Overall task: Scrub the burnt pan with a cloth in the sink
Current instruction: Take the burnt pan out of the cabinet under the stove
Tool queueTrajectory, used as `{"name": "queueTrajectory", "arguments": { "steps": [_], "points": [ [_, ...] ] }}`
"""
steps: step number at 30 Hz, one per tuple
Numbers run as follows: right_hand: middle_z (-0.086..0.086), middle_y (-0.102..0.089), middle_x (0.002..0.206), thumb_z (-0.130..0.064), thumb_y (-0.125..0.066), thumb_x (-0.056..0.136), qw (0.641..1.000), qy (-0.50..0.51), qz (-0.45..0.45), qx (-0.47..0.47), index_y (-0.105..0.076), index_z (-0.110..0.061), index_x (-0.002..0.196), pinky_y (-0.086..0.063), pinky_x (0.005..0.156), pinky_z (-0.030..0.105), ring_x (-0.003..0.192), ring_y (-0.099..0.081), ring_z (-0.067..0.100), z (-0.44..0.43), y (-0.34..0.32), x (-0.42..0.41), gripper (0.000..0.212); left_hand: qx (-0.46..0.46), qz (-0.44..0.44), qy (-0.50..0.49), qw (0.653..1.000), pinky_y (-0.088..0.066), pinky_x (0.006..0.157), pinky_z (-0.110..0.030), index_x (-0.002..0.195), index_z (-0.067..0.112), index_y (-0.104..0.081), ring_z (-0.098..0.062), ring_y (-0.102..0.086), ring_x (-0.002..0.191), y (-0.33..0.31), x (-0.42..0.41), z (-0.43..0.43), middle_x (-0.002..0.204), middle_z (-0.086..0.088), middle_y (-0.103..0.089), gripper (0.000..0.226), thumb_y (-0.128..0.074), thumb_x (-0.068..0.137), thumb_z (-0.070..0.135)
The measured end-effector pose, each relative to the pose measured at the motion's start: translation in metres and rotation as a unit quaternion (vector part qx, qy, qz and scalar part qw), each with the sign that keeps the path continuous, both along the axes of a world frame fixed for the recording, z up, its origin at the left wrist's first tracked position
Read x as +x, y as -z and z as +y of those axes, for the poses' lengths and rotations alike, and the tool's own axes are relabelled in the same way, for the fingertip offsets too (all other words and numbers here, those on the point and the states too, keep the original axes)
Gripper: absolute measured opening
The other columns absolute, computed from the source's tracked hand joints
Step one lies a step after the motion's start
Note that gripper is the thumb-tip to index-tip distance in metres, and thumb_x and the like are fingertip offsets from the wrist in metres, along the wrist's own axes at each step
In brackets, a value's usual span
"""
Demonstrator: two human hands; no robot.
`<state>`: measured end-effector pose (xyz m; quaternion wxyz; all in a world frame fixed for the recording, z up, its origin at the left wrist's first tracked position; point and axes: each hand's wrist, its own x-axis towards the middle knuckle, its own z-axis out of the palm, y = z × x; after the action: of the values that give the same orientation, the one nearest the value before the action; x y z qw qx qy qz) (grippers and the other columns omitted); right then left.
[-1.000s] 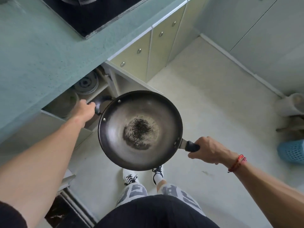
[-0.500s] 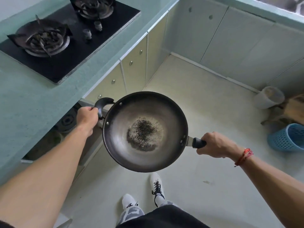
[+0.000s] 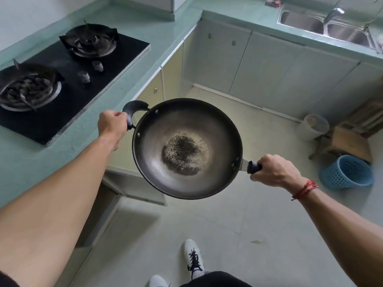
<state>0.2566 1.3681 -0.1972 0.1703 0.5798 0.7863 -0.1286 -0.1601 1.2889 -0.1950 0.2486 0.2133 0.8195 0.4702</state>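
Your dark grey pan (image 3: 187, 149) carries a speckled black burnt patch (image 3: 182, 155); the counter (image 3: 128, 65) is pale green, the perforated basket (image 3: 346, 171) blue.

Open floor (image 3: 259, 131) between pan (image 3: 186, 148) and sink (image 3: 301, 22), passable; faucet (image 3: 333, 14) above basins; basket (image 3: 346, 172), bucket (image 3: 313, 127) stand at right.

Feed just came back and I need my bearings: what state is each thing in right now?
Pan: held in the air over the floor, burnt patch in its middle.
Left hand: grips the loop handle.
Right hand: grips the long handle.
Sink: no pan in it yet.
Stove: no flame showing.
Basket: upright on the floor.
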Motion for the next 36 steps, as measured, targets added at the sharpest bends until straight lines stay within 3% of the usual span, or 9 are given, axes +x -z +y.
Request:
{"name": "queueTrajectory", "arguments": {
  "steps": [10, 14, 18, 20, 25, 27, 30, 32, 36],
  "points": [
    [0.001, -0.060, 0.064, -0.042, -0.065, 0.063, 1.000, 0.008, 0.006, 0.009, -0.057, -0.019, 0.063, -0.048, 0.055, 0.027, 0.060, -0.060, 0.024, 0.013, 0.005, -0.006, 0.025, 0.015, -0.024, 0.014, 1.000, -0.059, 0.085, -0.045, 0.060, 0.013, -0.070, -0.024, -0.068, 0.079, 0.010, -0.005, 0.003, 0.077, -0.005, -0.073, 0.017, -0.056, 0.067, 0.019],
    [0.001, -0.061, 0.064, -0.043, -0.066, 0.063, 1.000, 0.013, 0.015, 0.010, -0.060, -0.019, 0.066, -0.046, 0.053, 0.026, 0.060, -0.060, 0.024, 0.014, 0.007, -0.012, 0.024, 0.032, -0.038, -0.028, 0.998, -0.055, 0.088, -0.041, 0.074, 0.012, -0.068, -0.020, -0.064, 0.081, 0.020, -0.005, -0.007, 0.080, -0.005, -0.070, 0.026, -0.050, 0.089, 0.024],
    [0.002, -0.061, 0.064, -0.039, -0.066, 0.064, 0.999, 0.037, 0.029, 0.011, -0.061, -0.017, 0.068, -0.040, 0.051, 0.024, 0.060, -0.059, 0.025, 0.013, 0.009, -0.020, 0.023, -0.094, 0.003, -0.074, 0.993, -0.046, 0.093, -0.039, 0.107, 0.002, -0.066, -0.033, -0.059, 0.105, 0.064, 0.004, -0.034, 0.113, -0.018, -0.066, 0.025, -0.051, 0.095, 0.018],
    [0.003, -0.061, 0.064, -0.039, -0.066, 0.065, 0.998, 0.050, 0.039, 0.010, -0.062, -0.018, 0.068, -0.042, 0.053, 0.026, 0.061, -0.060, 0.026, 0.013, 0.011, -0.024, 0.021, -0.186, 0.044, -0.023, 0.981, -0.038, 0.104, -0.041, 0.131, -0.003, -0.055, -0.037, -0.050, 0.125, 0.091, 0.018, -0.047, 0.135, -0.025, -0.055, 0.042, -0.053, 0.098, 0.022],
    [0.005, -0.061, 0.064, -0.040, -0.067, 0.066, 0.995, 0.076, 0.056, 0.011, -0.060, -0.014, 0.065, -0.046, 0.056, 0.027, 0.060, -0.059, 0.027, 0.015, 0.010, -0.038, 0.027, -0.241, 0.138, 0.170, 0.945, -0.028, 0.113, -0.044, 0.140, 0.003, -0.044, -0.039, -0.030, 0.139, 0.147, 0.066, -0.062, 0.147, -0.028, -0.035, 0.053, -0.053, 0.095, 0.030],
    [0.005, -0.062, 0.065, -0.040, -0.068, 0.066, 0.994, 0.085, 0.061, 0.013, -0.060, -0.013, 0.064, -0.048, 0.059, 0.029, 0.061, -0.059, 0.028, 0.014, 0.011, -0.044, 0.028, -0.261, 0.147, 0.227, 0.927, -0.028, 0.113, -0.043, 0.136, 0.004, -0.050, -0.038, -0.030, 0.138, 0.159, 0.082, -0.062, 0.147, -0.027, -0.035, 0.051, -0.045, 0.096, 0.035],
    [0.005, -0.062, 0.065, -0.039, -0.068, 0.066, 0.994, 0.087, 0.069, 0.008, -0.058, -0.013, 0.061, -0.051, 0.061, 0.030, 0.063, -0.061, 0.030, 0.010, 0.014, -0.049, 0.028, -0.260, 0.182, 0.282, 0.905, -0.039, 0.100, -0.044, 0.099, 0.000, -0.063, -0.041, -0.047, 0.116, 0.171, 0.095, -0.066, 0.114, -0.031, -0.056, 0.062, -0.020, 0.080, 0.040],
    [0.006, -0.063, 0.064, -0.039, -0.068, 0.065, 0.994, 0.084, 0.075, 0.002, -0.058, -0.013, 0.060, -0.051, 0.060, 0.032, 0.063, -0.062, 0.030, 0.008, 0.017, -0.052, 0.028, -0.251, 0.221, 0.276, 0.901, -0.047, 0.090, -0.049, 0.083, 0.001, -0.059, -0.042, -0.054, 0.101, 0.184, 0.098, -0.074, 0.096, -0.028, -0.058, 0.050, -0.024, 0.077, 0.036],
    [0.006, -0.063, 0.063, -0.038, -0.068, 0.065, 0.994, 0.074, 0.076, -0.001, -0.060, -0.014, 0.062, -0.051, 0.059, 0.031, 0.062, -0.062, 0.029, 0.004, 0.022, -0.060, 0.026, -0.252, 0.256, 0.272, 0.892, -0.054, 0.081, -0.050, 0.073, 0.002, -0.062, -0.046, -0.062, 0.090, 0.191, 0.101, -0.081, 0.084, -0.027, -0.063, 0.029, -0.045, 0.073, 0.026]
  ]
}}
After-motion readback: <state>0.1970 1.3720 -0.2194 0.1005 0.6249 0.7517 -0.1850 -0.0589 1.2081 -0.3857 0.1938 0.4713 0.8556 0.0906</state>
